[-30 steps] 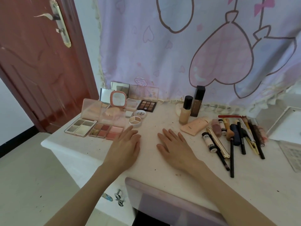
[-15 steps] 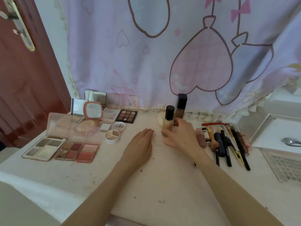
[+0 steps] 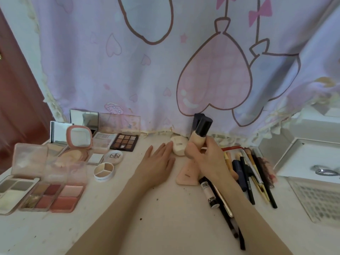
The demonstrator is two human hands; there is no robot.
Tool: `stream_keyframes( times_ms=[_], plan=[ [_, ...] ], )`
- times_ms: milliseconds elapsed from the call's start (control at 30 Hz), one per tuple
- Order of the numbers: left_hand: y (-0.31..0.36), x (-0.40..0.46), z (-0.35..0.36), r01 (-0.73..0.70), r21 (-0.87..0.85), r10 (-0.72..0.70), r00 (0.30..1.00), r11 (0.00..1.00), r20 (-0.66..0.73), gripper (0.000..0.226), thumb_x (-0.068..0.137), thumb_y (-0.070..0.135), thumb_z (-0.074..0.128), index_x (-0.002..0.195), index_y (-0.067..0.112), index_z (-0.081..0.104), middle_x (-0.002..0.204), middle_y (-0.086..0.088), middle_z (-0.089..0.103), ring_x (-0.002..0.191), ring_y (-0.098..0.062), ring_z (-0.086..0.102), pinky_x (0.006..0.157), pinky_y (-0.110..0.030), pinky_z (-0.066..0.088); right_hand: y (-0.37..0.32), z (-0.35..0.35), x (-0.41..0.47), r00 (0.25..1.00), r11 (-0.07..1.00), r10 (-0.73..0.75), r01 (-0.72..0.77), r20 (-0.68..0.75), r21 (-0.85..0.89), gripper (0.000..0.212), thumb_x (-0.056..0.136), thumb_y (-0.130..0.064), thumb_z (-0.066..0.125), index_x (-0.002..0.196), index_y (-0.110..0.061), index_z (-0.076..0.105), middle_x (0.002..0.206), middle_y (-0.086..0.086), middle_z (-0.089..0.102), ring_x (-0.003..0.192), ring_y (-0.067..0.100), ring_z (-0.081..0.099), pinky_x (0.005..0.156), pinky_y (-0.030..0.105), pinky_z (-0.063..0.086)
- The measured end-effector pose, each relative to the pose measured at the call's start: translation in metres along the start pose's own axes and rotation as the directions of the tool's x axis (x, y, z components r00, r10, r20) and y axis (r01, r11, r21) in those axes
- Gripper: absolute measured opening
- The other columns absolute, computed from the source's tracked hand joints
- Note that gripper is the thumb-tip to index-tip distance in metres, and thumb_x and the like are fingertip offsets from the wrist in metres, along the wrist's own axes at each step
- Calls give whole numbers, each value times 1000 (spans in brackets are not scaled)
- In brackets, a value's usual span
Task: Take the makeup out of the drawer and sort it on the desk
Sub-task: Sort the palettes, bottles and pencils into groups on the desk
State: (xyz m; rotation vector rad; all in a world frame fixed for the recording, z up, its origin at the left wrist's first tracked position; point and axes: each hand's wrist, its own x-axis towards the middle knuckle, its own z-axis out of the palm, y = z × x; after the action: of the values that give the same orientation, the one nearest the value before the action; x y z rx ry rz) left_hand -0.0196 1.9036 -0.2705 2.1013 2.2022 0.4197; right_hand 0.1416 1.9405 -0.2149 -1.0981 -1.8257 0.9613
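the right hand [image 3: 206, 159] grips the bottle [image 3: 199, 137] by its base above the tabletop [image 3: 165, 208], cap tilted up and right, while the left hand [image 3: 158, 162] rests flat, fingers straight, just beside it.

A glossy black cap [image 3: 204, 126] is seen on the smooth beige bottle [image 3: 196, 142]. Printed cloth forms the curtain [image 3: 165, 70]; the speckled desk top [image 3: 165, 208] appears matt; mirrored lids [image 3: 83, 118] gleam at left.
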Motion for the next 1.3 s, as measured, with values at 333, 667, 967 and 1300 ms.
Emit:
stream_keyframes(
  times_ms=[333,667,967,1300],
  plan=[
    [4,12,8,-133,-25,132,990,991,-38,49,100,26,21,147,31,7,154,14,14,141,-3,8,116,-31,2,11,2,4,999,989,45,-47,20,143,32,87,-38,58,114,-20,52,92,5,63,74,11,61,66,25,52],
    [28,-8,-48,-296,-850,-68,931,436,-359,38,93,33,32,128,24,44,110,7,59,90,-1,57,76,-17,47,-2,-6,-7,877,779,126,-377,464,501,44,78,-42,58,101,-5,60,73,6,67,50,13,54,45,20,39],
    [26,-16,-56,-333,-718,-90,872,612,-482,36,85,34,37,64,7,47,59,7,50,54,-2,43,55,-10,34,-5,-9,-15,609,710,50,-579,792,400,41,83,-42,60,98,-4,59,68,6,60,44,9,47,42,15,29],
    [5,-11,-57,-20,-832,-232,956,554,-178,61,87,64,38,80,11,68,68,1,61,64,-9,46,58,-18,37,-9,14,-23,898,972,90,-173,430,157,30,81,-37,66,101,-16,59,69,1,66,54,8,57,49,21,45]
  ],
)
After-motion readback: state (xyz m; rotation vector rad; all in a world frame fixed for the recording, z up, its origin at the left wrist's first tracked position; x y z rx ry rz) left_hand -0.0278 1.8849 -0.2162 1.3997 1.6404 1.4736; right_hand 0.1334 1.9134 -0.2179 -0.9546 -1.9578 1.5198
